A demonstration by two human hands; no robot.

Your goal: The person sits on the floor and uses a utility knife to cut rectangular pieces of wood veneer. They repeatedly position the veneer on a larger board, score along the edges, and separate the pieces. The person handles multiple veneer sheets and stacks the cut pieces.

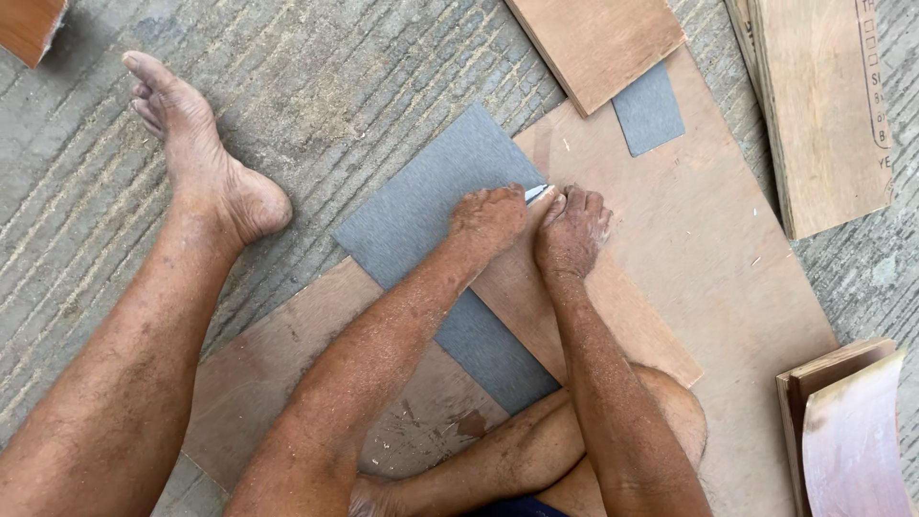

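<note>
Two hands work at one spot, near the middle of the big board (pixel 728 258) that lies on the floor (pixel 316 86). The left hand (pixel 490 218) is closed around a blade (pixel 536 192), of which only a pale tip shows past the knuckles. The right hand (pixel 571 230) presses knuckles-down on a plank (pixel 584 316), fingers curled; whether it grips anything I cannot tell. The plank lies slantwise over a grey sheet (pixel 431 206), which rests partly on the big board and partly on the floor to its left.

The main risk, I judge, is the blade: its tip sits just beside the right hand's fingers, so a slip along the plank's edge could nick them. The plank could also skid on the sheet if the pressing hand eases, pulling the cut crooked. Both bare legs lie close to the work, the folded one just under the arms.

Counting outward from the sitter: one plank, one blade, one grey sheet, one big board. At the board's far edge lie a small grey offcut (pixel 648 108) and a second plank (pixel 598 43) on top of it. To the board's right are a plywood panel (pixel 823 105) and a curved piece (pixel 852 440). One foot (pixel 206 163) rests well left of the board.
</note>
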